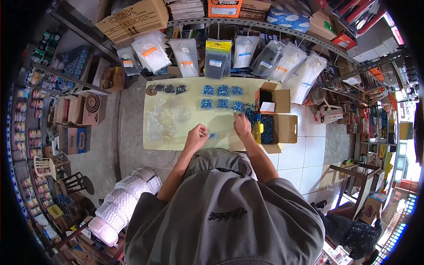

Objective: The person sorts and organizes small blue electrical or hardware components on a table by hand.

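Note:
My left hand [197, 135] is over the front middle of the pale yellow table [165, 141], its fingers curled in; what they hold, if anything, is too small to make out. Right beside it lie a few small blue pieces [212, 136], seemingly in clear plastic. My right hand [241, 125] is closed at the fingertips, close to a loose pile of small blue pieces [250, 115]; anything between the fingers is hidden. Behind the hands, several clear packets of blue pieces [223, 90] lie in two rows.
Clear plastic bags [170, 117] cover the table's left part, with dark packets [169, 88] behind. Two open cardboard boxes stand at the right: one holds dark blue pieces [266, 128]. Packs of cable ties [218, 59] hang along the back. A roll of white rope [126, 198] is at left; another person [353, 229] is at right.

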`<state>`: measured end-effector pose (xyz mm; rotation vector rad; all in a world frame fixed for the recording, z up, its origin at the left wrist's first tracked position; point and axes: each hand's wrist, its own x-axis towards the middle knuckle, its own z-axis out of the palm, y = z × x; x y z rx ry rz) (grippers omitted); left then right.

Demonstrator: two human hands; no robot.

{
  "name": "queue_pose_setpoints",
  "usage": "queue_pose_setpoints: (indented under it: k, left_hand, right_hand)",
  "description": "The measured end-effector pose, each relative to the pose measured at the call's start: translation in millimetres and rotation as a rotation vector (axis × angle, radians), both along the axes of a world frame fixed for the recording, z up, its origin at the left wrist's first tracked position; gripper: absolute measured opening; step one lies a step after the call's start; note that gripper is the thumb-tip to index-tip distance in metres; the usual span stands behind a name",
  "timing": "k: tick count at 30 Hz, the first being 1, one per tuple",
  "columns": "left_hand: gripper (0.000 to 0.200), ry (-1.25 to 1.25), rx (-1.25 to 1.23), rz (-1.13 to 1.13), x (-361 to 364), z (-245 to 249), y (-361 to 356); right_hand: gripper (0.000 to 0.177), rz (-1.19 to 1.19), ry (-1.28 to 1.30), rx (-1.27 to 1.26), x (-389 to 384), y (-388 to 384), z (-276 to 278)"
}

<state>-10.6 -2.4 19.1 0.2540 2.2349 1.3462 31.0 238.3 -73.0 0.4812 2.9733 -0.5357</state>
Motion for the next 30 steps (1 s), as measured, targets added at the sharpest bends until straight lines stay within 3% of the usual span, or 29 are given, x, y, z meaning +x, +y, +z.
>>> queue_pose_setpoints:
  k: [7, 13, 15, 18, 24, 30]
  left_hand:
    - [0.025, -0.003, 0.034, 0.004, 1, -2, -5]
    - [0.025, -0.063, 0.058, 0.036, 3, -2, -9]
    - [0.023, -0.048, 0.064, 0.037, 4, -3, -10]
    - [0.020, -0.052, 0.076, 0.040, 3, -3, -9]
    - [0.018, -0.085, 0.120, 0.052, 4, -9, -10]
    - [0.021, -0.097, 0.119, 0.066, 3, -3, -9]
  right_hand:
    - [0.032, -0.046, 0.088, -0.106, 5, 7, 4]
    - [0.023, -0.186, 0.240, -0.263, 9, 6, 33]
    - [0.023, -0.256, 0.309, -0.552, 11, 4, 42]
    - [0.022, -0.257, 0.320, -0.726, 21, -7, 61]
    - [0.017, -0.107, 0.139, -1.061, 41, -46, 114]
    - [0.018, 0.011, 0.115, -1.032, 37, -64, 124]
